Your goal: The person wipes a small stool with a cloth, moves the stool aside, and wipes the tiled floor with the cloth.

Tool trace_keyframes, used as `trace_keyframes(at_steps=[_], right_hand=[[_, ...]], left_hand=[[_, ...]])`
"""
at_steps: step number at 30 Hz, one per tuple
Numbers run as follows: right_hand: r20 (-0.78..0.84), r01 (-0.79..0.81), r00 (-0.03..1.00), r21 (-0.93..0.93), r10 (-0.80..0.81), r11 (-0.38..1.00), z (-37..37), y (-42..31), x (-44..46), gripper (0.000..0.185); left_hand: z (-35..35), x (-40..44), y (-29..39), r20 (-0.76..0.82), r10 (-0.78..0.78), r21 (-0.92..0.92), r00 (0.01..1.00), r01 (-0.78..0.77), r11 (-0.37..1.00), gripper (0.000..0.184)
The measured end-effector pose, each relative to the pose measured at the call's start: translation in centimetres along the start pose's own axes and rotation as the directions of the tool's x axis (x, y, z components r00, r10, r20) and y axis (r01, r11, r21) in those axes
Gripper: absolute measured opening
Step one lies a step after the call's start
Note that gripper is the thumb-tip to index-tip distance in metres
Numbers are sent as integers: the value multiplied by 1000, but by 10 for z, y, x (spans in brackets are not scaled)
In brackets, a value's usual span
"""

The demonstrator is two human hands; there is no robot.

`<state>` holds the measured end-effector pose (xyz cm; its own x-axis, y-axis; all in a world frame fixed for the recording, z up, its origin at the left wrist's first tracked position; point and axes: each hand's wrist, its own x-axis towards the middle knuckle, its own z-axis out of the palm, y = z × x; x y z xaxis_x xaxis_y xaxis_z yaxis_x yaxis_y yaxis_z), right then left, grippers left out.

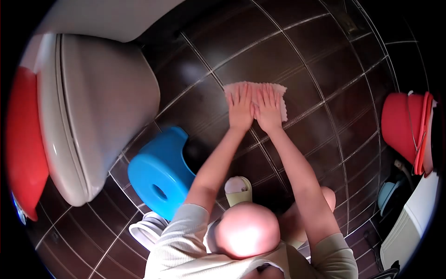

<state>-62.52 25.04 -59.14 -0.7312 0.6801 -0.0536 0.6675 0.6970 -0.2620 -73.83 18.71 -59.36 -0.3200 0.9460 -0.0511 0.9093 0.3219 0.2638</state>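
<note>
At far left, a small blue-and-white patch [19, 214] below a red item [23, 144] may be a label; it is too blurred to read. Next: toilet [107, 93], then blue stool [146, 174]. Centre: left hand [240, 111] and right hand [268, 112] lie palm-down, side by side, fingers extended, on a pink cloth [253, 88] spread on the dark tiled floor [306, 125]. Far right: red bucket [400, 123] with thin handle.

Pink wavy-edged cloth [254, 89], flat on floor [260, 60]

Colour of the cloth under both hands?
The cloth is light pink; it shows best in the head view.
</note>
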Motion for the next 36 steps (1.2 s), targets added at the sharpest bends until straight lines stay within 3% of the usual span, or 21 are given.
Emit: trace_keyframes(at_steps=[2,9,13,17,20,23,26,30,34,36], right_hand=[[27,-21,999,9,21,1000,-2,-7,-1,63],[194,-102,977,50,90,994,-2,-34,-68,63],[144,-132,982,72,121,989,-2,-39,-72,65],[139,-117,985,115,101,986,-4,-35,-71,66],[105,-33,994,84,24,996,-3,-26,-63,66],[124,81,988,97,-92,992,-7,-18,-24,71],[134,194,969,101,-207,976,-11,-23,39,76],[5,272,962,67,-273,960,4,-49,125,67],[-69,365,930,52,-361,930,23,-87,201,64],[-137,422,899,22,-415,906,39,-109,235,62]], left_hand=[[0,-11,6,-40,-60,-54,997,58,997,62],[-4,-72,6,176,2,-29,984,3,1000,69],[-11,-73,3,235,25,-100,972,-1,995,70],[-9,-70,0,197,59,-117,979,-36,992,70],[-10,-65,-4,176,56,-135,983,-33,990,70],[-19,-44,-20,137,19,-101,990,-5,995,70],[-16,-7,-41,50,-140,-73,989,143,987,67],[-25,59,-95,-50,-258,-11,965,257,966,63],[-32,100,-169,-195,-236,57,952,251,966,60],[-42,116,-201,-170,-291,39,941,302,953,60]])
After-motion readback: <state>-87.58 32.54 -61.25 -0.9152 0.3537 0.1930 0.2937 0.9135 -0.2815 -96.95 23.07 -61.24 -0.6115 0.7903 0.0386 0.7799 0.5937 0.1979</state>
